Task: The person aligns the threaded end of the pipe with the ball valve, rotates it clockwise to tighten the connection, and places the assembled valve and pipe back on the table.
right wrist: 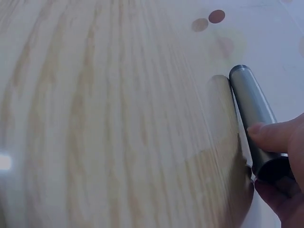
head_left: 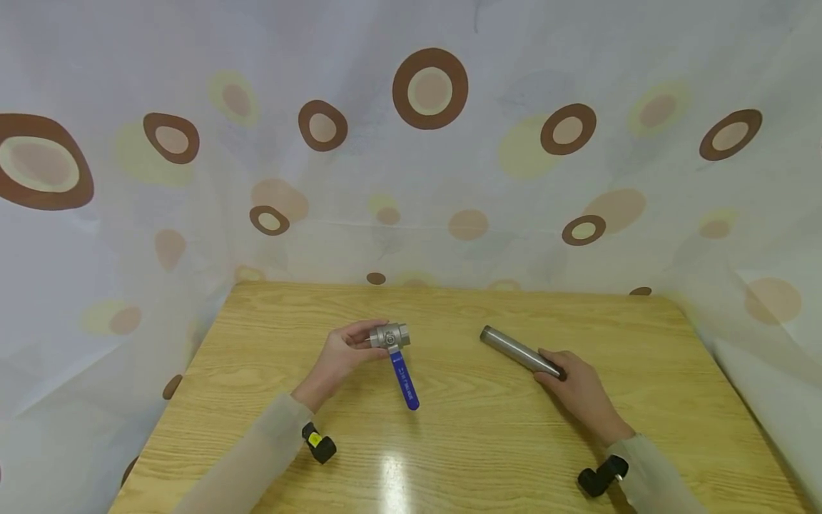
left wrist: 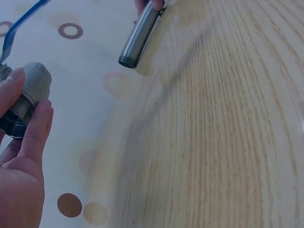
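Working left to right on my feeds, with the ball valve [head_left: 389, 335] as my landmark, I start at the pale sleeve [head_left: 250, 457], left of the valve and on its near side. From it the left hand [head_left: 343, 351] reaches the valve's left end, thumb and fingers pinching the metal body; the left wrist view shows a threaded bore on the palm side. The valve sits over the wooden table [head_left: 462, 442], and its blue lever [head_left: 405, 382] juts from it toward the wearer, angled a little right. To the valve's right and well apart from it, the metal pipe [head_left: 516, 350] slants, its free end nearer the valve. Farther right than that end, the right hand [head_left: 581, 389] pinches the pipe's other end between thumb and fingers. I can't fairly tell from these angles how much gap, if any, lies under the pipe. My worry is that grip: smooth, round and held only at one end, the pipe could swivel or droop, and its free end could knock the table or the valve and nick a thread. The valve could roll in the fingertips too, since the long lever would add twist if bumped.
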A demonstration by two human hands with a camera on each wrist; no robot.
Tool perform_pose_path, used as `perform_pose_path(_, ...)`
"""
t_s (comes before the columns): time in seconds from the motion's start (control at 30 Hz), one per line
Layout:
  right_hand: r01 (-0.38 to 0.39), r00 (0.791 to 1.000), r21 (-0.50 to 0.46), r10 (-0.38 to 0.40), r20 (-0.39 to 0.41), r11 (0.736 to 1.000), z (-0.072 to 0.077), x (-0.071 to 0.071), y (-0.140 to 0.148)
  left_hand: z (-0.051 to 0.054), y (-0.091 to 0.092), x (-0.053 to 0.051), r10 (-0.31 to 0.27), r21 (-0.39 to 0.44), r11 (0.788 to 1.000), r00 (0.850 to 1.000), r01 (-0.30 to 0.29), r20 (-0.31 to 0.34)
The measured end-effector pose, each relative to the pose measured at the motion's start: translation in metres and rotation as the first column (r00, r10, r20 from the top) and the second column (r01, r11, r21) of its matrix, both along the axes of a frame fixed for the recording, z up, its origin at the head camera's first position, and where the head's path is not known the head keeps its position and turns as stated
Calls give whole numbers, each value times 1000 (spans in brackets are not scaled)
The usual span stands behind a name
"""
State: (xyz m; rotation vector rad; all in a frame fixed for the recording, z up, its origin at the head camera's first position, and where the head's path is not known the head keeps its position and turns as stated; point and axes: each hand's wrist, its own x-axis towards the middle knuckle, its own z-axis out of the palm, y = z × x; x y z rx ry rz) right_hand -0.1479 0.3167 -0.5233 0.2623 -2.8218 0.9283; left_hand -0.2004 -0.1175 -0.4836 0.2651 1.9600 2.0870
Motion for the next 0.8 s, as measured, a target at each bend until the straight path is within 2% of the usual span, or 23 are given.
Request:
perform_pose_path(0.17,31,999,-35,-31,9,999,-1,-2,0,-1,-1,-1,-4,0,1000,1000,4,2)
perform_pose_path(0.33,114,989,-117,-102,103,987,1,-2,4,-1,-2,-2,-11,-3,1000,1000,11,9)
perform_pose_path(0.53,186,973,-247,-143,180,951,2,-4,8,-1,-3,-2,-7,-2,1000,1000,7,9)
perform_pose_path(0.63,196,973,-323,-141,184,926,2,-4,8,0,-3,-2,-8,6,1000,1000,8,5)
perform_pose_path(0.8,178,979,-397,-124,160,900,4,-2,8,1,-3,-2,-12,10,1000,1000,12,6)
